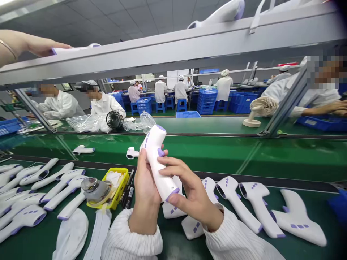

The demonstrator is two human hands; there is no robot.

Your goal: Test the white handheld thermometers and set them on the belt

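In front of me, above the bench, is a white gun-shaped handheld device (155, 162) with a purple trigger, purple buttons and purple end caps. My left hand (148, 180) is wrapped round it from the left, thumb along its side. My right hand (189, 187) grips the lower end, its thumb at the purple cap and its fingers across the body. Beneath and behind my right hand lie more such devices, partly hidden by it. To the right several more lie spread out, among them a nearby white device (238, 204).
Several like devices (24, 216) cover the left. A yellow tray (116, 202) holds a glass jar (94, 189); black markers (129, 195) lie beside it. A green conveyor belt (203, 155) runs beyond. On the overhead shelf (162, 47), another person's hand (35, 45) touches a device. Co-workers sit opposite.
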